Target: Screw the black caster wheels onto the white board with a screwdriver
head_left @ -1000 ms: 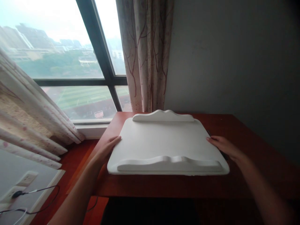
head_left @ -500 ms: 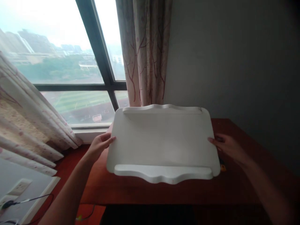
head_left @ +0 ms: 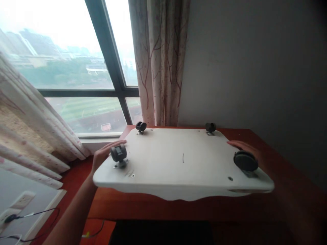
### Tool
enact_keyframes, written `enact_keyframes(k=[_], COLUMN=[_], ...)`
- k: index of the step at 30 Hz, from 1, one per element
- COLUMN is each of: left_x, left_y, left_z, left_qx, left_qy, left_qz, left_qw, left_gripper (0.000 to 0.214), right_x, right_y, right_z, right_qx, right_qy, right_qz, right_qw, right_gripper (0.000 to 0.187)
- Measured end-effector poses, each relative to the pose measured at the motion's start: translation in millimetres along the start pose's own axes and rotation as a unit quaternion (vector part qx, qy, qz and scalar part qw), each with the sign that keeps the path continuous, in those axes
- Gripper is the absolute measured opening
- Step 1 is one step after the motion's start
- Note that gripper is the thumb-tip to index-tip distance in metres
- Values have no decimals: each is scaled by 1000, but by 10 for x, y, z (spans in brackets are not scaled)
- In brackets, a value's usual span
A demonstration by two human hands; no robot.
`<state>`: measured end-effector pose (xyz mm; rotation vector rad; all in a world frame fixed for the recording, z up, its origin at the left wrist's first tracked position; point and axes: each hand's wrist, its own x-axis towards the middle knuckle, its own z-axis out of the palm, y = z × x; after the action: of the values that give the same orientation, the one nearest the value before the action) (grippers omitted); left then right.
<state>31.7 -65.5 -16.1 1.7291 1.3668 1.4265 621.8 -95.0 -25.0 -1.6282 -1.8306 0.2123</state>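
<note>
Head view shows the white board [head_left: 163, 156] across the lower middle of the frame, above the reddish-brown table [head_left: 143, 211], now turned over. Half a second ago its face with two wavy rails showed; now the underside is up, with four dark casters on it: far left [head_left: 140, 126], far right [head_left: 211, 127], near left [head_left: 119, 154] and near right [head_left: 245, 160]. One wavy rail [head_left: 178, 196] now hangs below the near edge. The left hand [head_left: 103, 152], left of centre, holds the board's left edge, its fingers nearly straight; the right hand [head_left: 245, 147] holds the opposite edge likewise, partly behind the near right caster. Both thumbs are hidden. Whether the board rests on the table I cannot tell.
</note>
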Motion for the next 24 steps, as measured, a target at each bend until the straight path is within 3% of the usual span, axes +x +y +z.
enact_keyframes(k=[4,9,13,20,24], left_x=[-81,-158,-225,-246,-258], left_y=[25,-60,-136,-157,-227], left_z=[108,163,192,261,262], left_qx=[60,42,76,41,57], left_qy=[-6,-18,-21,5,-3], left_qz=[25,-31,17,-4,23], left_qw=[998,998,997,999,998], left_gripper=[42,40,38,37,37], right_x=[-42,-119,-196,-228,-206], right_y=[53,166,186,241,236], right_z=[138,310,427,511,522], right_qx=[5,-23,-30,-32,-18], right_qy=[-27,-45,-32,-37,-38], right_qz=[-1,12,10,-2,-7], right_qw=[1000,999,999,999,999], right_gripper=[50,52,51,50,50])
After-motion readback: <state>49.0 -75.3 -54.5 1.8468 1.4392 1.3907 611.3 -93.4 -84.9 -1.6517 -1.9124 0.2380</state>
